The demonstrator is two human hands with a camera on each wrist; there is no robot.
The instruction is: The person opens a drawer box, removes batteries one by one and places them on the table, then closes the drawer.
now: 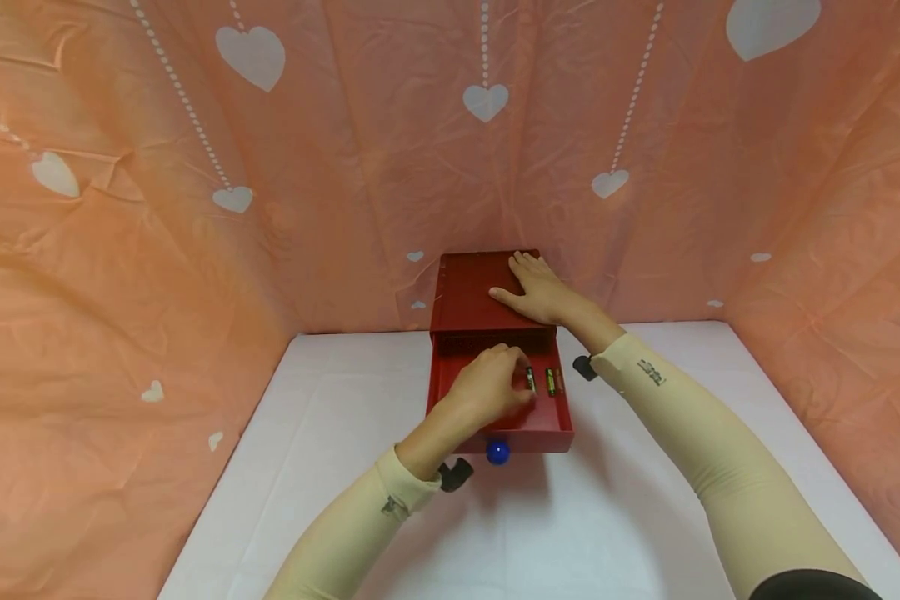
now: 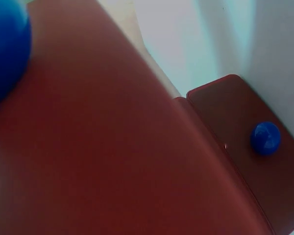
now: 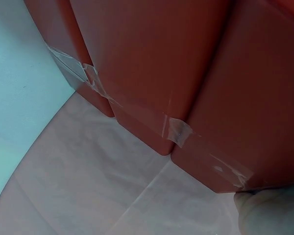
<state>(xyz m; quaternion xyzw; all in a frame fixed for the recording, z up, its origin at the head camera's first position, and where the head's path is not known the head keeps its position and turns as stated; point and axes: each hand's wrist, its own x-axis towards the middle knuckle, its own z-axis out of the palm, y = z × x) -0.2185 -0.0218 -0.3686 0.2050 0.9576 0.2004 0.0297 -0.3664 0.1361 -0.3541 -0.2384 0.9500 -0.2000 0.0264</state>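
A red drawer box (image 1: 468, 292) stands at the back of the table, its top drawer (image 1: 521, 421) pulled out by a blue knob's side. Inside the drawer my left hand (image 1: 491, 385) reaches in, with thumb and fingertips at the two ends of a small battery (image 1: 530, 379), pinching it. Just right of it lie a green-and-black battery (image 1: 551, 382) and a brownish one (image 1: 559, 381). My right hand (image 1: 537, 293) rests spread on top of the box, near its right edge. In the right wrist view, part of that hand (image 3: 272, 210) shows at the box's edge.
A blue knob (image 1: 498, 452) sticks out from the drawer front. Lower down, another drawer front has its own blue knob (image 2: 265, 138). Clear tape (image 3: 179, 132) joins the stacked units at the side. A peach curtain with hearts (image 1: 360, 167) hangs behind the white table (image 1: 345, 392).
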